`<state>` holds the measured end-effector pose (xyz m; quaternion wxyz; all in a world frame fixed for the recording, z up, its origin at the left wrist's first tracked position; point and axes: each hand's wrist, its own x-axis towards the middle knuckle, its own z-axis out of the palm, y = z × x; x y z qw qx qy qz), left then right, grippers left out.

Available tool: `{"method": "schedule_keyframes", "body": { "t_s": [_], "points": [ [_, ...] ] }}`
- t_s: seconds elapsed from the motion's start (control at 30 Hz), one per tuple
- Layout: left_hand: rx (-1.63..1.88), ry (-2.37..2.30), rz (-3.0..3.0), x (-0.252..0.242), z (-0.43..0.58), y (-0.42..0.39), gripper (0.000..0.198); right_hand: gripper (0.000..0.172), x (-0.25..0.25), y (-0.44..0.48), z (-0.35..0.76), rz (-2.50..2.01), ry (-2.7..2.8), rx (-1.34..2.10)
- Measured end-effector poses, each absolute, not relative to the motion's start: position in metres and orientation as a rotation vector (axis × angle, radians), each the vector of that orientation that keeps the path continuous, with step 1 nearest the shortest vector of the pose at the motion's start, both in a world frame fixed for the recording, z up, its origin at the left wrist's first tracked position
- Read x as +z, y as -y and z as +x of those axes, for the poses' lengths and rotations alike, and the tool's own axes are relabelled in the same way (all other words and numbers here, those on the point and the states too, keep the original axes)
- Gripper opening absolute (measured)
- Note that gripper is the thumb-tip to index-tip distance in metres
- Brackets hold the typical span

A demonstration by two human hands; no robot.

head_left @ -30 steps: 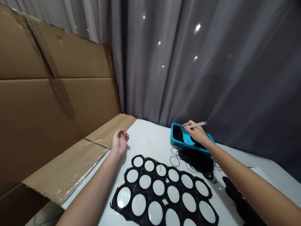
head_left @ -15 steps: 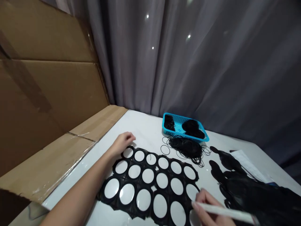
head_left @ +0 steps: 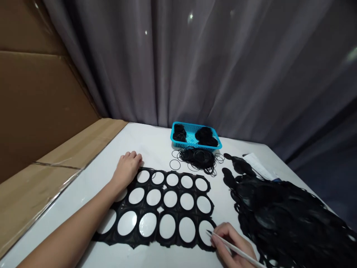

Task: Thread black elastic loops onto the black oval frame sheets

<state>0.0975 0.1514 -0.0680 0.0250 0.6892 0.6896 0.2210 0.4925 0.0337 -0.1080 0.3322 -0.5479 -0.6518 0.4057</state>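
**Stylus tip at the sheet's near edge, other hand on its far corner**

On my feed the right hand [head_left: 231,243] has its fingers closed round a thin white stick [head_left: 242,254], pinched the way one holds a pen. The stick's pointed end sits at the rim of the nearest right-hand hole of the black punched sheet [head_left: 179,190]. Its long end runs off the bottom of the picture past the wrist. I cannot tell whether the tip actually touches the sheet.

The left hand [head_left: 126,169] lies knuckles up on the sheet's far left corner. Its fingers are curled in and close together, and the forearm crosses the sheet's left edge. I cannot make out whether those fingers pinch the edge or only weigh on it.

The sheet lies flat on the white table [head_left: 156,143], between the two hands. It has three rows of round holes, through which the tabletop shows.

Just right of the sheet and the right hand, a big heap of black cut-out material [head_left: 279,212] covers that side of the table. A white paper [head_left: 260,168] pokes out from behind it. Beyond the sheet lies a loose tangle of thin black rings [head_left: 199,158], a few of them strayed to its left. Just behind the tangle stands a blue mesh basket [head_left: 191,137] with two dark clumps inside.

Brown cardboard [head_left: 41,111] stands along the table's left side, with a flap lying flat beside the table. A grey curtain [head_left: 223,67] hangs behind everything.
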Motion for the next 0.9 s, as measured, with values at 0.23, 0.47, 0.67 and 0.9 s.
{"method": "schedule_keyframes", "body": {
  "t_s": [0.23,0.47,0.67,0.9],
  "points": [
    [0.508,-1.698,2.499,-0.060,0.184,-0.113,0.025,0.032,-0.047,-0.086,0.507,-1.301,1.726,1.130],
    [0.360,-1.250,2.774,-0.089,0.267,-0.082,0.074,0.026,-0.056,-0.161,0.480,-1.222,1.706,1.200],
    [0.387,-1.239,2.755,-0.105,0.266,-0.080,0.072,0.022,-0.089,-0.171,0.477,-1.232,1.697,1.325],
    [0.304,-1.227,2.751,-0.100,0.268,-0.081,0.074,0.025,-0.093,-0.175,0.482,-1.201,1.727,1.385]
  ]
}}
